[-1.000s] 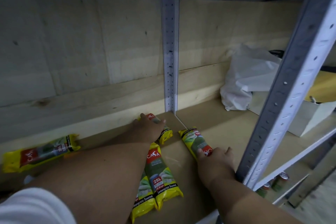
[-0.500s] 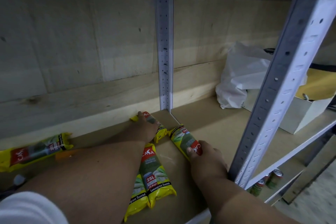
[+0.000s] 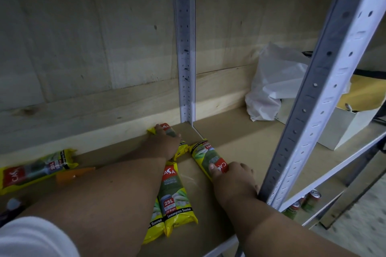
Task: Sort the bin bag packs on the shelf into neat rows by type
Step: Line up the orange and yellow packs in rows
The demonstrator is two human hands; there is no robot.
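Several yellow bin bag packs lie on the wooden shelf (image 3: 240, 148). My left hand (image 3: 165, 144) lies over a pack (image 3: 167, 128) at the back wall, fingers round it. My right hand (image 3: 231, 177) grips the red end of another pack (image 3: 205, 153), which lies slanted near the shelf's middle. Two 25L packs (image 3: 174, 196) lie side by side under my left forearm, the left one mostly hidden. One 20L pack (image 3: 35, 170) lies apart at the far left.
A grey perforated upright (image 3: 325, 81) stands just right of my right wrist, another (image 3: 186, 54) at the back. A white plastic bag (image 3: 275, 83) and a white box (image 3: 344, 127) sit on the shelf's right. An orange object (image 3: 73, 174) lies near the left pack. Cans (image 3: 307, 200) stand on the lower shelf.
My right hand has drawn its pack slightly toward the left, closer to the pack under my left hand. The view shifted a little; my left hand stays on its pack.
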